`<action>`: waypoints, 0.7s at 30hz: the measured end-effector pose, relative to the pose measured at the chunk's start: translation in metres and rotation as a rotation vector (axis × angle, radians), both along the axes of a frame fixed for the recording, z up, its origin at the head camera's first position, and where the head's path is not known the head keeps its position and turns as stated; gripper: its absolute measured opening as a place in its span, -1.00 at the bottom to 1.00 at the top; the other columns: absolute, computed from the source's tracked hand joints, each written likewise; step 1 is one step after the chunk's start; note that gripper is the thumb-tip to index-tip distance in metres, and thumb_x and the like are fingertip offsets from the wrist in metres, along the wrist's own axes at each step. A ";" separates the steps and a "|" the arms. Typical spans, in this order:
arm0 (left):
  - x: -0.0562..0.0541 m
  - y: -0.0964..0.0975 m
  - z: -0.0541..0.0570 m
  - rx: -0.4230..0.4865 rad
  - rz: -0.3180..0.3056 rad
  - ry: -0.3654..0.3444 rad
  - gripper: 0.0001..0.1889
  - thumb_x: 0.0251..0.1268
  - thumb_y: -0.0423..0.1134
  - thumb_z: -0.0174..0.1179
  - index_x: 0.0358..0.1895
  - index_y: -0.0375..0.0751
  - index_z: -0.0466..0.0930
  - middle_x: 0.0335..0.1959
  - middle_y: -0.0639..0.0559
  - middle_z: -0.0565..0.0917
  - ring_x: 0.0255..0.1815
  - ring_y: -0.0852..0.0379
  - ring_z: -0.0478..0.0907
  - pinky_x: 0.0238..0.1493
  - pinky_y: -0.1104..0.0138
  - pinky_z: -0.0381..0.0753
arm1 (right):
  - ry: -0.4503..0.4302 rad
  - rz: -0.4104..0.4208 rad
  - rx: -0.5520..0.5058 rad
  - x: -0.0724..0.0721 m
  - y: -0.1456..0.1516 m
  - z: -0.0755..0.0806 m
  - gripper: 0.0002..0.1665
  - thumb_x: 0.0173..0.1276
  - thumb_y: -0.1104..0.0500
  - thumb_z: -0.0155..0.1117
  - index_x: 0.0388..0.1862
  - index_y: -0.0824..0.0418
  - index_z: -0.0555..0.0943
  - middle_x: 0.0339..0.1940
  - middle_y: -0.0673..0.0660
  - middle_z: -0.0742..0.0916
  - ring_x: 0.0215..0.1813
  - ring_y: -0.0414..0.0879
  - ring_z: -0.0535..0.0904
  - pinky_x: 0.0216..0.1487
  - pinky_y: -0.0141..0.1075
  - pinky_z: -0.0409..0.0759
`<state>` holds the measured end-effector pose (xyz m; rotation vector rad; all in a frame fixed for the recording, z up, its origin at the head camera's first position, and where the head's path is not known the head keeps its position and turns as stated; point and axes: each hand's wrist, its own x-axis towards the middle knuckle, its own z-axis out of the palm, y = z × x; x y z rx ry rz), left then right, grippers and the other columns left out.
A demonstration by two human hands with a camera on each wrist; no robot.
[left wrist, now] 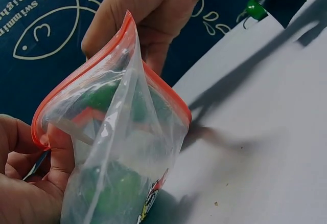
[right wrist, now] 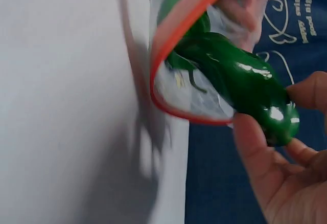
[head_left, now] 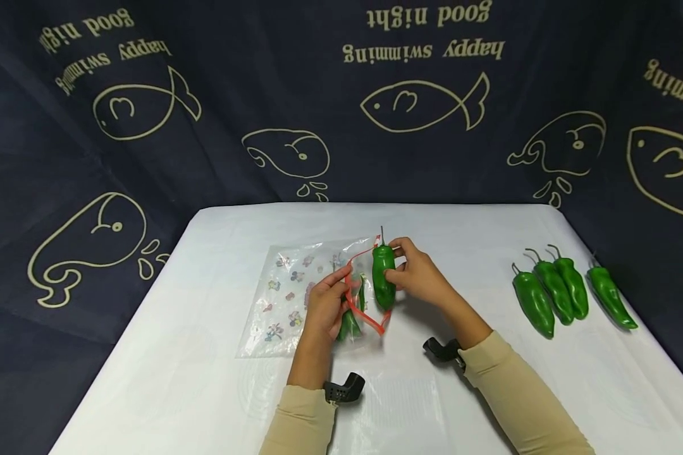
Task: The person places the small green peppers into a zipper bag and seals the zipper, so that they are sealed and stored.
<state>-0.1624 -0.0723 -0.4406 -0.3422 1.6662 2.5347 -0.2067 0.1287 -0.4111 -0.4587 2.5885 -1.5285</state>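
Observation:
A clear zip bag [head_left: 287,278] with printed cartoon figures and a red zip rim lies on the table, its mouth spread toward the right. My left hand [head_left: 323,303] pinches the rim at the mouth's near left side. In my right hand [head_left: 424,275], thumb and fingers hold a glossy green pepper [head_left: 383,278] right at the mouth. The right wrist view shows that pepper [right wrist: 250,78] slanting in past the red rim [right wrist: 159,88], gripped near its outer end. Inside the bag, green peppers [head_left: 348,325] show through the plastic, partly hidden by my left hand.
Several green peppers lie at the table's right, three close together [head_left: 534,304] and one apart [head_left: 609,297] near the edge. A clear plastic sheet or bag [head_left: 398,411] lies flat at the front. Dark cloth [head_left: 296,63] with fish drawings stands behind the white table [head_left: 165,354].

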 end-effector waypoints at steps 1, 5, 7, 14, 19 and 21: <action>0.000 0.000 0.000 -0.003 0.000 0.003 -0.54 0.33 -0.49 -0.04 0.28 -0.34 0.53 -0.01 -0.23 0.67 -0.25 0.20 0.68 -0.49 0.50 0.60 | -0.016 0.005 0.006 0.001 -0.002 -0.001 -0.33 0.22 0.28 0.28 0.31 0.23 0.31 0.11 0.28 0.58 -0.28 -0.04 0.67 -0.39 -0.24 0.68; 0.000 0.000 -0.001 0.005 -0.006 0.006 -0.53 0.34 -0.49 -0.04 0.30 -0.34 0.51 0.05 -0.31 0.64 -0.26 0.21 0.68 -0.50 0.52 0.58 | -0.084 0.027 0.007 0.005 -0.010 -0.005 -0.35 0.24 0.26 0.28 0.30 0.25 0.30 0.08 0.31 0.57 -0.27 -0.02 0.68 -0.38 -0.22 0.70; 0.000 0.000 -0.001 0.012 -0.012 0.012 -0.52 0.33 -0.50 -0.05 0.32 -0.35 0.49 0.12 -0.33 0.59 -0.25 0.21 0.68 -0.47 0.51 0.59 | -0.110 0.030 -0.003 0.008 -0.012 -0.005 -0.35 0.23 0.27 0.28 0.28 0.27 0.30 0.07 0.33 0.56 -0.28 -0.01 0.69 -0.37 -0.21 0.71; 0.001 0.003 0.000 0.013 -0.015 0.019 -0.51 0.33 -0.49 -0.03 0.33 -0.34 0.48 0.21 -0.33 0.53 -0.20 0.21 0.68 -0.42 0.49 0.62 | -0.117 0.023 0.060 0.015 -0.014 -0.004 -0.38 0.20 0.24 0.30 0.23 0.27 0.33 0.03 0.30 0.60 -0.32 -0.06 0.67 -0.35 -0.24 0.67; 0.000 0.002 0.000 0.028 -0.007 0.017 -0.51 0.33 -0.48 -0.01 0.33 -0.35 0.47 0.24 -0.32 0.51 -0.21 0.22 0.67 -0.40 0.47 0.64 | -0.097 0.059 0.139 0.019 -0.017 -0.003 -0.39 0.23 0.19 0.30 0.24 0.27 0.37 -0.03 0.25 0.63 -0.31 -0.07 0.63 -0.35 -0.25 0.63; -0.001 0.001 0.001 0.034 -0.009 0.016 -0.51 0.33 -0.48 -0.01 0.34 -0.35 0.47 0.27 -0.33 0.49 -0.20 0.22 0.68 -0.38 0.45 0.65 | -0.075 0.073 0.177 0.018 -0.019 -0.003 -0.39 0.24 0.18 0.30 0.25 0.30 0.39 -0.07 0.22 0.63 -0.30 -0.07 0.59 -0.35 -0.26 0.60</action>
